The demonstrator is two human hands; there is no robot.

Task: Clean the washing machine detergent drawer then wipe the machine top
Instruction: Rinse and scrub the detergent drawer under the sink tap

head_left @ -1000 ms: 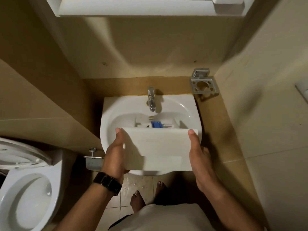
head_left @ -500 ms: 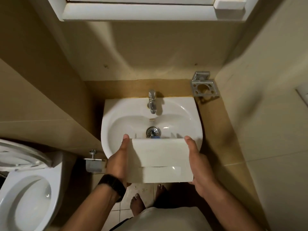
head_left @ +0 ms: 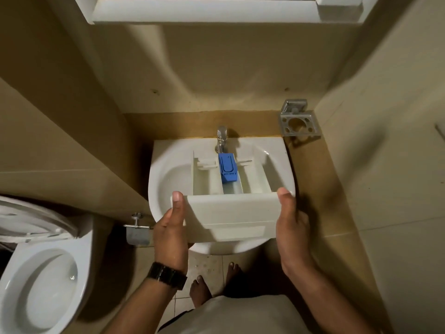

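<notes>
The white detergent drawer [head_left: 228, 213] lies over the basin of a white sink [head_left: 166, 179], its front panel toward me and its compartments facing up. A blue insert [head_left: 227, 168] sits in the middle compartment, just below the tap [head_left: 222, 138]. My left hand [head_left: 171, 227] grips the left end of the front panel, thumb on top. My right hand [head_left: 291, 222] grips the right end the same way. The washing machine itself is not in view.
An open toilet [head_left: 41, 280] stands at the lower left. A metal holder [head_left: 299, 122] is fixed to the wall right of the sink, and a metal fitting [head_left: 137, 231] hangs left of the basin. Walls close in on both sides. My bare feet [head_left: 201, 291] stand on the tiled floor.
The drawer was tilted up with its front panel facing me and pulled back; now it is levelled and pushed forward over the basin, its compartments showing. Both hands kept their grip.
</notes>
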